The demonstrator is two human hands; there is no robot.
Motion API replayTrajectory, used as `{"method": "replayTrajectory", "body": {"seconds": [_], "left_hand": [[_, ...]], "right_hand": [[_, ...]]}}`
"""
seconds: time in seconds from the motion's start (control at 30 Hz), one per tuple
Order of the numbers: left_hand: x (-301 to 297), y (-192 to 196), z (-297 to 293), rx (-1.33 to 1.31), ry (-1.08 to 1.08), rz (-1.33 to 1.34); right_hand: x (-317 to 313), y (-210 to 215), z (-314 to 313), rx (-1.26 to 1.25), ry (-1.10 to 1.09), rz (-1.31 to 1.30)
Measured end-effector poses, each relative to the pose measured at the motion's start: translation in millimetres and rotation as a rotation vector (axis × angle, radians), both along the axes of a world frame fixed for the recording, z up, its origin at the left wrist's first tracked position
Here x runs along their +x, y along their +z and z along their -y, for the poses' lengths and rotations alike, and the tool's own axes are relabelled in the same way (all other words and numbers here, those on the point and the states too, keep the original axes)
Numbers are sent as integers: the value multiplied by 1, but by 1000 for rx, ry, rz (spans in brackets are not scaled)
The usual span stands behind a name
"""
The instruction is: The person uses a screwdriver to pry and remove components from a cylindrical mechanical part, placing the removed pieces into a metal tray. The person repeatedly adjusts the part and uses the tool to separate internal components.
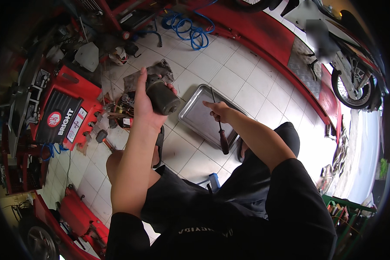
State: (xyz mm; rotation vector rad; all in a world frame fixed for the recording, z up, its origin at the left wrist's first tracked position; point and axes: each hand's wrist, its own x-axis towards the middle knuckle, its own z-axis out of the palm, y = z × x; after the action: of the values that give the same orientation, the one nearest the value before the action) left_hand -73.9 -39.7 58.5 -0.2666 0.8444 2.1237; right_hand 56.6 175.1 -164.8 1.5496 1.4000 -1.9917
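- Left hand [144, 102] wrapped around a dark cylindrical motor [161, 96], held up above the white tile floor [229, 65].
- Right hand [218, 110] closed on a screwdriver [219, 125], dark-red handle down, shaft tip pointing up.
- Screwdriver sits over a shallow metal tray [195, 115] on the floor.
- Grey rag [160, 69] just behind the motor; blue coiled hose [190, 28] well apart.
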Motion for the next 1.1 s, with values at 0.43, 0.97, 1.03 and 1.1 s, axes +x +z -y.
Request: {"method": "replayTrajectory", "body": {"seconds": [0.43,0.97,1.03,1.1], "left_hand": [[3,3,3,107,-56,-98],[1,6,3,183,41,-49],[6,0,0,171,52,-66],[12,-6,-6,97,69,-107]], "right_hand": [[11,117,-32,-23,132,-433],[24,239,85,419,272,-664],[24,237,97,582,321,-617],[20,221,100,844,353,-636]]}}
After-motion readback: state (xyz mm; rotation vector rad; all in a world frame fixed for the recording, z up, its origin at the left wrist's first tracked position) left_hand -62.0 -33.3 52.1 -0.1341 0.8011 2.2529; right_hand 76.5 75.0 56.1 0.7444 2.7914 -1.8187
